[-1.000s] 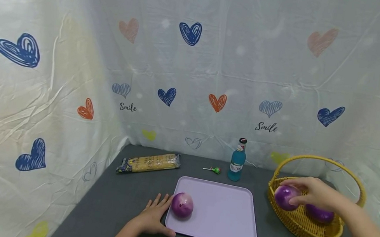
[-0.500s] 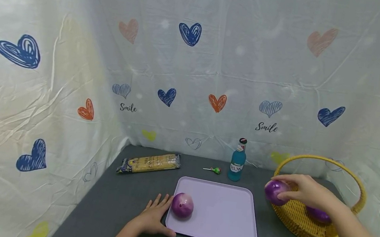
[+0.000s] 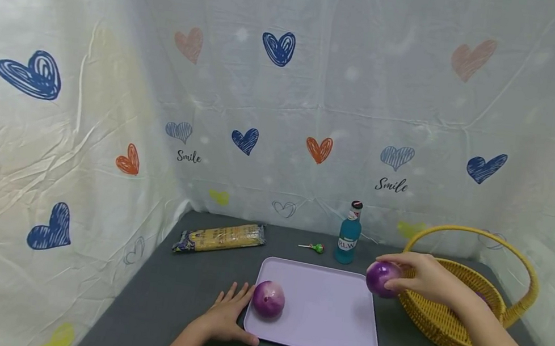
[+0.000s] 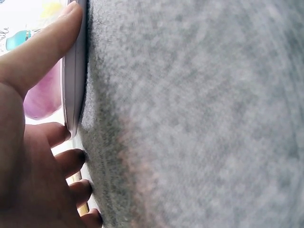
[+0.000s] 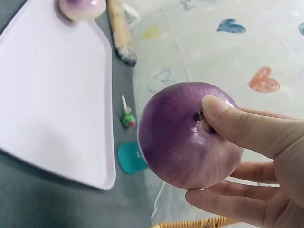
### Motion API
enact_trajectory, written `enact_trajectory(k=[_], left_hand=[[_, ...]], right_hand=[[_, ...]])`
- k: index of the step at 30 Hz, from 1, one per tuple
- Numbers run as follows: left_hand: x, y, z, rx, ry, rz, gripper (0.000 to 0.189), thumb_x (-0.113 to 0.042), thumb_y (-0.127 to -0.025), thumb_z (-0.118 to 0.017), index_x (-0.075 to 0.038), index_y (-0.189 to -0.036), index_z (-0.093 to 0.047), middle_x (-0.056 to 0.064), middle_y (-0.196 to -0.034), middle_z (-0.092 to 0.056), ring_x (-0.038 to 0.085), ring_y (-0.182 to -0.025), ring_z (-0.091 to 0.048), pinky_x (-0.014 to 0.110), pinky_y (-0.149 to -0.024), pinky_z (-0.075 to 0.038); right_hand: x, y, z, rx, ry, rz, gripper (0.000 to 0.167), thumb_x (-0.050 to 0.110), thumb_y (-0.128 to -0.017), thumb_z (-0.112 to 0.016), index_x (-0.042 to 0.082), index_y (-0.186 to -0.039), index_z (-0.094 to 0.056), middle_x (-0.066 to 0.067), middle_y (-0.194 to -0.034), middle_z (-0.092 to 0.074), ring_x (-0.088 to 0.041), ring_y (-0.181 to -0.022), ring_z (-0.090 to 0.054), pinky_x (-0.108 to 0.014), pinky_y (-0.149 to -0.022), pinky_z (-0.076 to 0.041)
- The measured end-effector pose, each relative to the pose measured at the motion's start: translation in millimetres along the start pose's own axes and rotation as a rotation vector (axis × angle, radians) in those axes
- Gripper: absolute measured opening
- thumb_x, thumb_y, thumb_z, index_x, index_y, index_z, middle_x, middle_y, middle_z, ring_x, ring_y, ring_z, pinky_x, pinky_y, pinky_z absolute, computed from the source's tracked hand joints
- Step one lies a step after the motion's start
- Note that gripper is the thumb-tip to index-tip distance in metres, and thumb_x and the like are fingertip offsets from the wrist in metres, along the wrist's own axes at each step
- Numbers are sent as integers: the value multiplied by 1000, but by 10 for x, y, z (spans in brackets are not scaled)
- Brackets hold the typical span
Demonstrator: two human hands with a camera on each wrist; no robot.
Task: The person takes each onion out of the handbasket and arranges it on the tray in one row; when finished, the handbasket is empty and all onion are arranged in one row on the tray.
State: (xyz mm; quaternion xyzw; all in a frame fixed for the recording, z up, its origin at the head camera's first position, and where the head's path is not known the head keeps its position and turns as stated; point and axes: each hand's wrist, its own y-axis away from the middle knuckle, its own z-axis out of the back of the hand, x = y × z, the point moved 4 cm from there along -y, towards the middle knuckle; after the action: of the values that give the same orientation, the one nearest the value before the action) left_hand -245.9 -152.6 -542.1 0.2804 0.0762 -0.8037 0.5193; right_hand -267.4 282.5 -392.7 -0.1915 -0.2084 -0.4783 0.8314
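Observation:
My right hand (image 3: 425, 275) holds a purple onion (image 3: 380, 279) over the right edge of the lilac tray (image 3: 321, 309). The right wrist view shows my thumb pressed near the onion's stem end (image 5: 197, 116), with the fingers behind and below it. Another purple-and-white onion (image 3: 268, 300) sits on the tray's left side. My left hand (image 3: 226, 317) lies spread at the tray's front left corner. In the left wrist view, its thumb (image 4: 52, 42) reaches along the tray's rim (image 4: 73, 90), fingertips close to the tabletop.
A yellow wicker basket (image 3: 432, 326) with a tall handle stands right of the tray, a purple thing in it mostly hidden by its rim and my arm. Behind the tray are a noodle packet (image 3: 221, 238), a green lollipop (image 3: 317, 248) and a blue bottle (image 3: 349, 238). A patterned curtain backs the table.
My right hand has carried the onion left, out from over the basket to the tray's right edge. The basket has shifted and turned slightly. My left hand stays at the tray corner.

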Motion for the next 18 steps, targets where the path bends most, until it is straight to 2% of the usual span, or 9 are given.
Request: enact_trajectory(k=[9,18], left_hand=[[13,-21,-22,3,-2,2,124,-65,-69,-83,-8,-161,-23,22,-166,-19,50,-153,-5,73,-117,-7],[23,-29,-21,3,-20,5,124,-65,-69,-83,-9,-161,-23,22,-166,-19,50,-153,-5,73,-117,-7]], right_hand=[[77,-77,-162,-10,4,6,52,39,-86,-79,14,-131,-68,-9,-118,-73,-23,-101,-68,-42,-82,-60],[142,-157,-374,12,-59,3,52,39,-86,-79,16,-131,-68,-9,-119,-72,-25,-102,-68,-46,-83,-60]])
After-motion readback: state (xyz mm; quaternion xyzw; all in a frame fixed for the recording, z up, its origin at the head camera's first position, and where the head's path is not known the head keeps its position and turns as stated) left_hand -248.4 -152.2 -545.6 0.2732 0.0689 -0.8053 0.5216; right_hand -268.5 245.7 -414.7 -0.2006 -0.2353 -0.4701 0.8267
